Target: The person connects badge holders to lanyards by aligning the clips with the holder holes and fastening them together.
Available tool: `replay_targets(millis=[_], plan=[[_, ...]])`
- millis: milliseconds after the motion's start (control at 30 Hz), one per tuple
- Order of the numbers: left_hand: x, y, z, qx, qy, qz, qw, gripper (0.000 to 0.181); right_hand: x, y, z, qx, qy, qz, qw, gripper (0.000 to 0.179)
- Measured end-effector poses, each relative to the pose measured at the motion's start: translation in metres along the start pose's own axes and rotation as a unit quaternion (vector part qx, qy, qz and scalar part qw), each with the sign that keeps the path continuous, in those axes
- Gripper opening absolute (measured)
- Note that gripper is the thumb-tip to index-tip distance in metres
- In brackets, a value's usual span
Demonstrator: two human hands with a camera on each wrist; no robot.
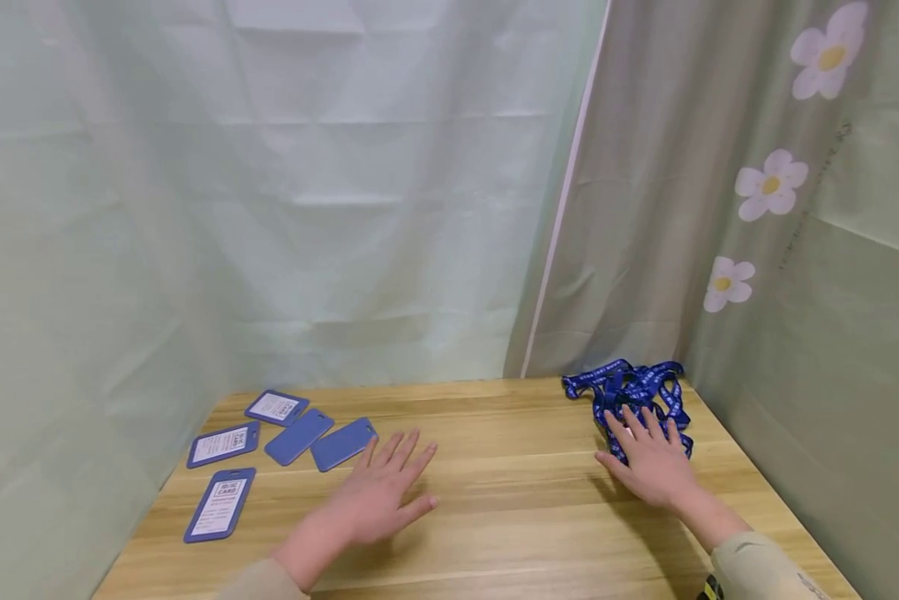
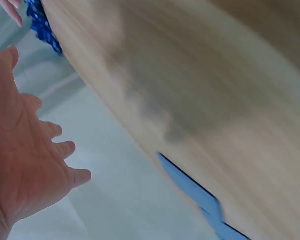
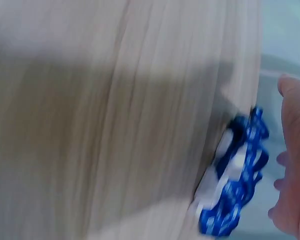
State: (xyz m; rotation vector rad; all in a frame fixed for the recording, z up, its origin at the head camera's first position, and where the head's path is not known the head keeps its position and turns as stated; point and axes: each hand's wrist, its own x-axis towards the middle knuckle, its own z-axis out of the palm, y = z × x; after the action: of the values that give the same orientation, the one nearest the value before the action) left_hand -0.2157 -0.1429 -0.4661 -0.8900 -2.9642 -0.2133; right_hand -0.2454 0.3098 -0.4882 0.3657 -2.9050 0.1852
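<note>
My left hand (image 1: 382, 492) is spread palm-down above the table, its fingertips beside the nearest of several blue ID card holders (image 1: 344, 444). Its fingers are straight and hold nothing; the left wrist view shows the bare palm (image 2: 25, 150). Over at the right, my right hand (image 1: 653, 467) is spread too, its fingers overlapping a heap of blue printed lanyards (image 1: 632, 387) in the head view. From the right wrist, that hand (image 3: 296, 165) appears apart from the heap (image 3: 237, 175), which shows some white pieces among the straps.
The card holders lie at the table's left, some with white printed faces (image 1: 220, 504) up, others plain blue. The wooden table (image 1: 494, 500) meets pale green curtains (image 1: 382, 208) at the back and sides. A grey curtain strip (image 1: 629, 183) hangs behind the lanyards.
</note>
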Motion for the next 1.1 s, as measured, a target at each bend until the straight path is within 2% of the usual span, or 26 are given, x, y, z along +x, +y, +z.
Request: replay_targets(millis=[200,367,533,700,900,1100], plan=[[0.03,0.037,0.001,-0.002,-0.017,0.072,0.9972,0.076,-0.018,0.032,-0.008,0.017,-0.009,-0.009,0.9998,0.075],[0.049,0.067,0.011,0.001,-0.035,0.107,0.9936,0.075,-0.031,0.048,-0.009,0.036,-0.006,-0.03,0.9989,0.072],[0.063,0.098,0.022,-0.01,-0.061,0.134,0.989,0.075,-0.04,0.059,-0.012,0.029,0.003,-0.038,0.9989,0.07],[0.077,0.123,0.029,-0.026,-0.073,0.148,0.9859,0.075,-0.044,0.066,-0.012,0.018,0.009,-0.032,0.9993,0.066],[0.092,0.148,0.034,-0.024,-0.076,0.158,0.9842,0.076,-0.045,0.076,-0.006,0.013,0.029,-0.026,0.9992,0.041],[0.099,0.163,0.039,-0.014,-0.089,0.161,0.9828,0.077,-0.048,0.074,-0.001,0.022,0.008,-0.006,0.9997,0.03]])
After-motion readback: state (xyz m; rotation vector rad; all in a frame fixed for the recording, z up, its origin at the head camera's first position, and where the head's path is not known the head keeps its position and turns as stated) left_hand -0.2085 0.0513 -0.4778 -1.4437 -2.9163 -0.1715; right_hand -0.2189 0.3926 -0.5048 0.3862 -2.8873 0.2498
